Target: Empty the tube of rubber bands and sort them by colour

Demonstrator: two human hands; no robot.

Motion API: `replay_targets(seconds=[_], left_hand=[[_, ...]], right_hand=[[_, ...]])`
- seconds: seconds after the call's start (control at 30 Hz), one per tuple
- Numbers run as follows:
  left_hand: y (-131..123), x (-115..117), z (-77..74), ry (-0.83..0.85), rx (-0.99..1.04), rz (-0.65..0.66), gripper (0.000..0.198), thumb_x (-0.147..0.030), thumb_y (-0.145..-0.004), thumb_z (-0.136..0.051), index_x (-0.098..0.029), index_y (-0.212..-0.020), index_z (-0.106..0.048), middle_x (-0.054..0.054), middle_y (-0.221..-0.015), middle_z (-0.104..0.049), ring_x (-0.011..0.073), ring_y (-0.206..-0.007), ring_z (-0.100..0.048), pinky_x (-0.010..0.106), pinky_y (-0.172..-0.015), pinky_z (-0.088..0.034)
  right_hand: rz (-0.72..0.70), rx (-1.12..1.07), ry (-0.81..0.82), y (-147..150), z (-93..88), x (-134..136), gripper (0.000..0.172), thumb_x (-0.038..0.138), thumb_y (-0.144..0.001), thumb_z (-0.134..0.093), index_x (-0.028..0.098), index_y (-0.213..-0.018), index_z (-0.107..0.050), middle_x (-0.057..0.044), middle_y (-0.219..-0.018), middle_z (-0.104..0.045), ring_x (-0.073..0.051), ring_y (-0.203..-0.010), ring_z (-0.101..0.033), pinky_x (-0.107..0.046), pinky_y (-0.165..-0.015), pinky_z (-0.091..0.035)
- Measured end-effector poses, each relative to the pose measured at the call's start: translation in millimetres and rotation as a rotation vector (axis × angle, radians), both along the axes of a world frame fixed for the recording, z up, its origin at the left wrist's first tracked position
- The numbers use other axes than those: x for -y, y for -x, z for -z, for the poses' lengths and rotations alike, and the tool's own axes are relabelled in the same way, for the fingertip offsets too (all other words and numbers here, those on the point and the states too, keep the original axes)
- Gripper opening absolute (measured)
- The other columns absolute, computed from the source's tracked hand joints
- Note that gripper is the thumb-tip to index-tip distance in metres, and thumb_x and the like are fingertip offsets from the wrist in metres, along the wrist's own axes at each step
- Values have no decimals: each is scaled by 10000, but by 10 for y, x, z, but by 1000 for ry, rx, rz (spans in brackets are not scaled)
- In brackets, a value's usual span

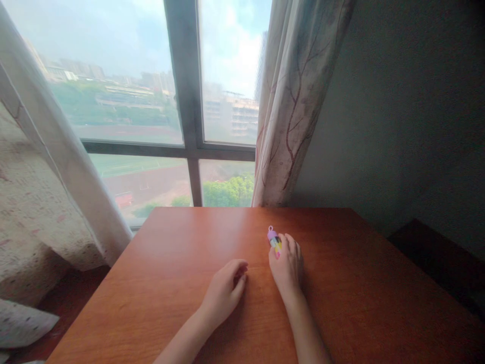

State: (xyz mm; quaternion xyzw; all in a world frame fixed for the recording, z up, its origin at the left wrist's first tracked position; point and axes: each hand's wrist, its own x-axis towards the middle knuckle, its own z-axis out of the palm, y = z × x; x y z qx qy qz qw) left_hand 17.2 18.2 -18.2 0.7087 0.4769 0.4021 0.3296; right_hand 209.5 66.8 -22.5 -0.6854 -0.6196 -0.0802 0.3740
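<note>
My right hand (288, 263) is closed around a small tube-shaped container (273, 240) on the right of the table's middle. The container has a purple cap with a ring on top, and yellow, dark, pale and pink patches show on its body. Its lower part is partly hidden by my thumb and fingers, and its ring end points away from me. My left hand (228, 287) rests to the left, apart from the container. Its fingers curl loosely with a gap to the thumb, and nothing shows in it.
Both forearms lie over the brown wooden table (182, 247). Beyond its far edge stands a window (193, 146) with a dark frame. Patterned curtains hang at the left (49, 167) and right (291, 111). A grey wall (379, 126) and a dark piece of furniture (435, 258) lie on the right.
</note>
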Motion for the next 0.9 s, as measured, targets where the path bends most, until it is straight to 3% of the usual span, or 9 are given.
replay_targets(seconds=[0.13,0.27,0.43,0.57,0.73,0.9], left_hand=[[-2,6,-15,-5,-12,2,211,-160,-869,-501,-203,-1030,-630,78,-1013,-711,207,-928,-674,338,-842,-537],[0,6,10,-3,-10,-1,209,-159,-866,-503,-205,-1026,-629,79,-1011,-712,208,-927,-676,345,-845,-540],[-13,0,29,11,26,-17,281,-202,-898,-501,-188,-1168,-580,108,-1086,-706,209,-942,-680,364,-876,-544],[-19,3,-15,43,110,33,474,-259,-924,-516,-192,-1386,-433,129,-1252,-656,211,-1027,-676,364,-924,-539],[-6,12,-34,52,192,27,628,-321,-920,-555,-183,-1489,-328,175,-1442,-514,292,-1314,-511,450,-1064,-440],[-25,7,-6,-1,182,-64,742,-318,-872,-619,-180,-1515,-276,188,-1523,-395,301,-1380,-425,489,-1140,-332]], right_hand=[[30,-29,87,20,34,27,423,208,-824,-513,153,-1238,-584,-163,-1249,-590,-310,-1144,-533,-387,-929,-420],[-19,-226,153,37,30,29,474,165,-799,-473,161,-1261,-581,-153,-1227,-625,-300,-1099,-592,-365,-911,-449],[-331,-781,179,247,35,26,433,248,-779,-548,178,-1205,-575,-123,-1230,-645,-275,-1120,-609,-391,-971,-465],[-551,-1211,253,529,-40,143,450,309,-756,-647,173,-1177,-564,-128,-1228,-645,-263,-1131,-614,-384,-986,-474],[-731,-1399,308,662,-188,292,435,376,-815,-677,203,-1201,-575,-94,-1221,-654,-247,-1145,-602,-366,-986,-471],[-829,-1457,295,658,-231,333,294,378,-843,-666,211,-1080,-625,-75,-1294,-607,-246,-1149,-591,-340,-938,-495]])
